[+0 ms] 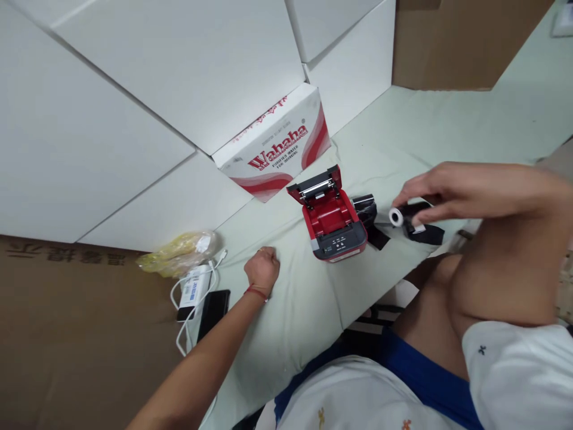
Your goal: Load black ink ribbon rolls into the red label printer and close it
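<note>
My right hand (441,194) grips a small black roll with a white core (396,217), fingers above and thumb below. Under it a flat black piece (430,235) lies on the table. To the left, a red and black label printer (333,218) stands with its lid (316,186) raised, and the red bay inside shows no roll. Dark wrapped rolls (364,208) and a black strip (378,237) touch or lie close to the printer's right side. My left hand (262,269) rests on the table as a closed fist, with nothing visible in it, apart from the printer.
Behind the printer a Wahaha water carton (273,152) leans against white panels (147,77). A yellow plastic bag (179,254), a white cable (210,283), a small box (194,289) and a black phone (213,313) lie at left. A brown cardboard box (456,45) stands far right.
</note>
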### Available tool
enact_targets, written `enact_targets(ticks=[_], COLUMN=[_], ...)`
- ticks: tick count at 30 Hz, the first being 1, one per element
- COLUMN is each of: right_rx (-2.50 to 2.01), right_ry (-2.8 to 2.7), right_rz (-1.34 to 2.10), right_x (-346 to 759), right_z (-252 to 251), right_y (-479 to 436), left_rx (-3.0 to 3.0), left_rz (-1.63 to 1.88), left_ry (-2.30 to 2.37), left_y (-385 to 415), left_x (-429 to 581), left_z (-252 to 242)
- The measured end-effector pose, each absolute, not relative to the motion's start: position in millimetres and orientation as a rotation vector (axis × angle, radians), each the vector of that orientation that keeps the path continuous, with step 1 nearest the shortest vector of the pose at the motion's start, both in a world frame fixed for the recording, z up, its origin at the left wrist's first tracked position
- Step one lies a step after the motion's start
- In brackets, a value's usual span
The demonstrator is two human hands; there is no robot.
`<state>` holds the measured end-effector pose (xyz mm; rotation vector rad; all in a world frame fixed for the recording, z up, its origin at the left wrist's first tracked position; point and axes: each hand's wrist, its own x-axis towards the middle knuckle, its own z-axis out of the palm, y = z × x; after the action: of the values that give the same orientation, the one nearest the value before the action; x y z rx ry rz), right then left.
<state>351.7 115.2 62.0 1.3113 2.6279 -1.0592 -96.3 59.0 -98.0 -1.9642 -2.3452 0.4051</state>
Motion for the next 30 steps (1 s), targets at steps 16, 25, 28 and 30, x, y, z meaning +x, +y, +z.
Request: enact_targets(ticks=[16,25,28,30], right_rx=[1.565,1.528,1.524,1.492], right_ry=[2.556,2.604,2.613,2.637], right_rz=[-0.459,-0.494,-0.466,-0.464], right_x=[182,175,173,175], right_z=[36,20,9,7], right_y=[118,130,136,139], left_rx=[-1.977,-2.008,-2.012,-2.014], left_rz=[0.413,0.332,0.304,0.291], left_ry=[-2.384,-2.407,-2.420,-2.423], left_y=[58,58,58,58], left_x=[-99,-100,-101,-101], left_z=[-105,-106,-107,-108])
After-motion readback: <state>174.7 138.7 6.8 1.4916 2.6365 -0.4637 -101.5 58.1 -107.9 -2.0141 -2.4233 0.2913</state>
